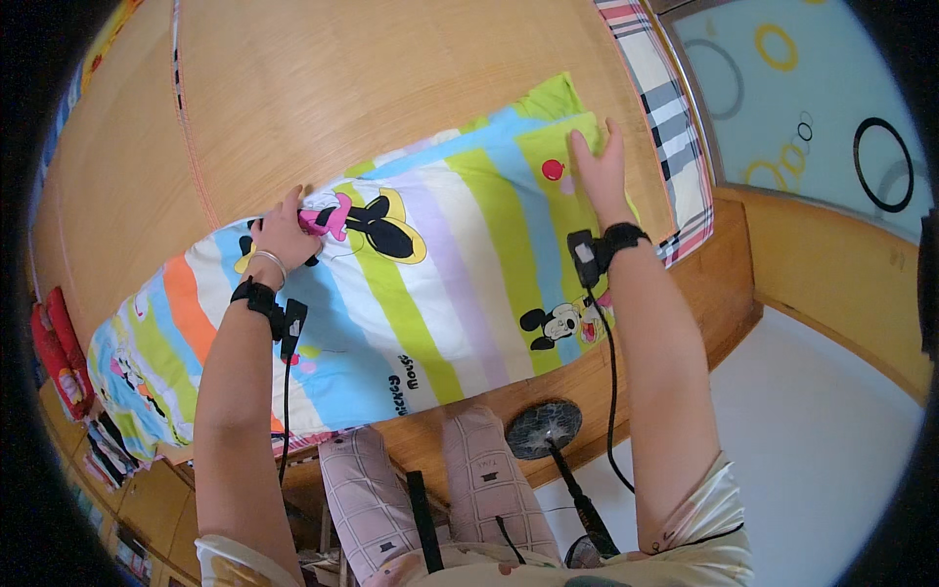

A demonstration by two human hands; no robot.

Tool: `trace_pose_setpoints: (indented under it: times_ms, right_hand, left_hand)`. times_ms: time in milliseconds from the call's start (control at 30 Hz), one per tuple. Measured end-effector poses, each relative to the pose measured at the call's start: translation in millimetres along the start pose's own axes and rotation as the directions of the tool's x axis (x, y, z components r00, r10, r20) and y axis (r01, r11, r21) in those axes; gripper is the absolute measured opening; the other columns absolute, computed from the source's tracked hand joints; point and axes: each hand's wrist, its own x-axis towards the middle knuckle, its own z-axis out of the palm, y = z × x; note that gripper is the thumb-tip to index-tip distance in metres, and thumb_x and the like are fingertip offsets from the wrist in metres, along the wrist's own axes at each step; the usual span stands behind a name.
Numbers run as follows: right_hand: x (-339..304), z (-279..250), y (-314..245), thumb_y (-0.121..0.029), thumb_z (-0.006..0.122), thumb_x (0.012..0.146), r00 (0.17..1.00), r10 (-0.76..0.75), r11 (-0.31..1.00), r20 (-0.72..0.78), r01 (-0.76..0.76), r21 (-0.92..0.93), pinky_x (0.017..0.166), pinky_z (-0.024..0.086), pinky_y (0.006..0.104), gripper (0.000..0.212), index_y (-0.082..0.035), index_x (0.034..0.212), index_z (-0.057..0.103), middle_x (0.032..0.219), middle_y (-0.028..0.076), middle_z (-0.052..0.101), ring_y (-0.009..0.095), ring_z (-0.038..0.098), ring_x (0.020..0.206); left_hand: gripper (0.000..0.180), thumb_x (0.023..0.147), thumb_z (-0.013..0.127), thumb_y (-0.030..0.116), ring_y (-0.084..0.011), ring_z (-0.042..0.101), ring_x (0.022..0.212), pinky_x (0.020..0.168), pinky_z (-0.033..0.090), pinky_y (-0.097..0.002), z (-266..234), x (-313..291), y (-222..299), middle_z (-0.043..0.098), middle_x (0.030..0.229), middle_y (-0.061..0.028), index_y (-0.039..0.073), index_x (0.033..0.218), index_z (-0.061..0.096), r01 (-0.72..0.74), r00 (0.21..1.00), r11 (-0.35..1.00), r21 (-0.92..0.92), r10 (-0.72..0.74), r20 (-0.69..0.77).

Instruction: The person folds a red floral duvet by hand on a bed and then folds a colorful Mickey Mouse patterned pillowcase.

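A folded striped quilt [460, 264] with green, blue, white, lilac and orange bands and cartoon mouse prints lies across the bed. My left hand [284, 233] rests on its far edge, left of the middle, beside a pink-and-black printed figure. The fingers there are spread, with some tips hard to make out. At the quilt's right end, my right hand [604, 171] lies along the edge near a red balloon print, thumb apart from the stretched fingers. The layers at the far right corner are slightly offset, so a green flap shows beyond the top layer.
The quilt lies on a tan mat [391, 68] with a plaid border [675, 117]. Red folded cloth [61, 352] sits at the far left. A round dark-topped stand [544, 428] is by my legs. At right is a glass panel [802, 108] with ring patterns.
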Motion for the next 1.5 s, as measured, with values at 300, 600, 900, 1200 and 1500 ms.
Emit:
trace_pose_setpoints:
  times_ms: [300, 600, 900, 1200, 1500]
  right_hand:
    - [58.9, 48.6, -8.1, -0.033, 0.067, 0.084, 0.976, 0.183, 0.953, 0.115, -0.148, -0.265, 0.099, 0.045, 0.0449, 0.063, 0.009, 0.127, 0.049, 0.123, 0.031, 0.057, 0.042, 0.055, 0.117]
    - [114.6, -50.9, 11.8, -0.025, 0.043, 0.095, 0.959, 0.178, 0.903, -0.219, -0.248, -0.350, 0.084, 0.049, 0.0511, 0.037, 0.007, 0.100, 0.062, 0.096, 0.033, 0.064, 0.048, 0.061, 0.094]
    - [108.5, -72.5, 40.0, -0.035, 0.063, 0.090, 0.956, 0.266, 0.962, 0.125, -0.272, 0.031, 0.085, 0.048, 0.0355, 0.056, 0.002, 0.129, 0.048, 0.107, 0.018, 0.064, 0.026, 0.062, 0.097]
    - [23.3, -28.2, 86.2, -0.033, 0.074, 0.081, 0.978, 0.075, 0.985, 0.194, -0.042, -0.170, 0.100, 0.044, 0.0421, 0.071, 0.008, 0.132, 0.047, 0.128, 0.029, 0.055, 0.038, 0.054, 0.119]
    - [136.2, 32.6, 15.4, -0.032, 0.075, 0.078, 0.855, -0.454, 0.817, 0.251, 0.512, -0.266, 0.105, 0.041, 0.0434, 0.075, -0.002, 0.139, 0.042, 0.133, 0.026, 0.053, 0.040, 0.048, 0.126]
  left_hand:
    - [0.031, 0.061, 0.069, 0.012, -0.0380, 0.059, 0.078, 0.071, 0.046, -0.0459, 0.7, -45.0, -17.7, 0.061, 0.079, -0.0150, 0.003, 0.090, 0.064, -0.396, 0.880, 0.918, 0.020, 0.386, -0.276]
    - [0.023, 0.064, 0.072, 0.017, -0.0358, 0.060, 0.067, 0.061, 0.046, -0.0389, -75.1, -53.5, -1.4, 0.061, 0.072, -0.0178, 0.002, 0.079, 0.062, -0.196, 0.962, 0.956, -0.217, 0.144, -0.234]
    - [0.058, 0.082, 0.070, 0.021, -0.0404, 0.053, 0.115, 0.097, 0.046, -0.0453, -30.6, 33.9, 37.6, 0.056, 0.124, -0.0223, 0.005, 0.133, 0.049, -0.144, 0.916, 0.982, -0.125, 0.085, -0.391]
    - [0.070, 0.077, 0.075, 0.025, -0.0397, 0.050, 0.121, 0.102, 0.042, -0.0449, 6.0, 4.6, 62.3, 0.048, 0.136, -0.0234, 0.006, 0.138, 0.046, -0.260, 0.891, 0.964, -0.047, 0.221, -0.397]
    - [0.059, 0.079, 0.073, 0.038, -0.0382, 0.053, 0.113, 0.098, 0.042, -0.0456, -31.6, 75.2, 77.9, 0.060, 0.121, -0.0151, 0.010, 0.128, 0.056, -0.124, 0.941, 0.974, 0.190, 0.176, -0.288]
